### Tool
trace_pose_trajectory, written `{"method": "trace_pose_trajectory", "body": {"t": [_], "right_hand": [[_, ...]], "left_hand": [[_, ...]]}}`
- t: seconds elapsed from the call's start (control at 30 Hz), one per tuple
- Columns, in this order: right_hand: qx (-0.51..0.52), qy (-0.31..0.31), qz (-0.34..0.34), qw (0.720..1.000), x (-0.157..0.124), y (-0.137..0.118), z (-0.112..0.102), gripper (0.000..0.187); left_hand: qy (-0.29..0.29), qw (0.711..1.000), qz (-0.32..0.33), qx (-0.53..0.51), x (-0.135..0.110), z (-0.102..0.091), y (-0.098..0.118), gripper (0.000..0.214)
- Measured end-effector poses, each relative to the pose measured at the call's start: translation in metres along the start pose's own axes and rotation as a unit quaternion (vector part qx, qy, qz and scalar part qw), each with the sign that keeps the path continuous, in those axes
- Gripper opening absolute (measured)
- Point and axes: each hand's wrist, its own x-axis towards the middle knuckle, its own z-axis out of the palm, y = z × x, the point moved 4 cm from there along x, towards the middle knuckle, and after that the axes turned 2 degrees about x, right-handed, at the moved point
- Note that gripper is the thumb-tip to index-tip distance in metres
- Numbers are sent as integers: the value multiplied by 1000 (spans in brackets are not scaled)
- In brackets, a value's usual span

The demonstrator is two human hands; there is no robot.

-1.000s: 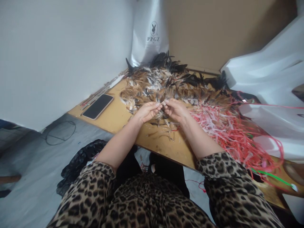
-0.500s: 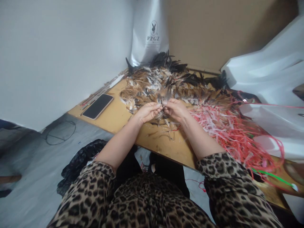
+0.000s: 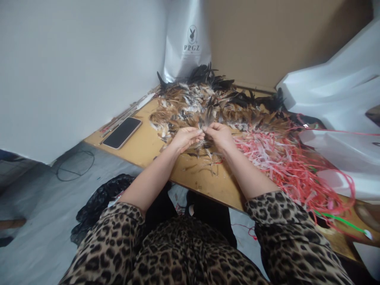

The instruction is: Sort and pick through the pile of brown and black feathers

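Observation:
My left hand and my right hand meet fingertip to fingertip above the table's front part, both closed in a pinch. Between them a dark-tipped feather points up and away, its lower end hidden by the fingers. Just beyond lies a wide pile of brown, white and black feathers. Beneath the hands, several loose feather bits are scattered on the wooden table. To the right of my right hand spreads a tangle of red and pink ribbon strips.
A phone lies on the table's left part. Behind the feathers stands a silvery-white bag, and white sheeting rises at the right. A green strip lies near the right edge. Black plastic sits on the floor.
My right hand has shifted slightly, its fingers still meeting those of the left. The feather between them now shows taller and more upright. The surrounding things look unmoved.

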Motion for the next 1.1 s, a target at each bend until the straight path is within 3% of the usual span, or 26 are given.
{"method": "trace_pose_trajectory", "body": {"t": [0.13, 0.33, 0.43, 0.7, 1.1], "right_hand": [[-18, -7, 2, 1000, 0, -1, -1, 32], [127, -50, 98, 986, 3, 3, -1, 38], [143, -46, 117, 982, 3, 5, 0, 41], [86, -29, 78, 993, 3, 12, 1, 38], [15, -1, 23, 1000, 1, 2, -4, 37]], "left_hand": [[10, 1000, 7, 25, -1, 0, 1, 16], [16, 999, 17, 27, -1, -1, 2, 19], [6, 1000, 11, 28, -2, 0, 2, 21], [-3, 999, 1, 47, -1, 0, -1, 20], [5, 995, 26, 92, -1, 3, 1, 24]]}}
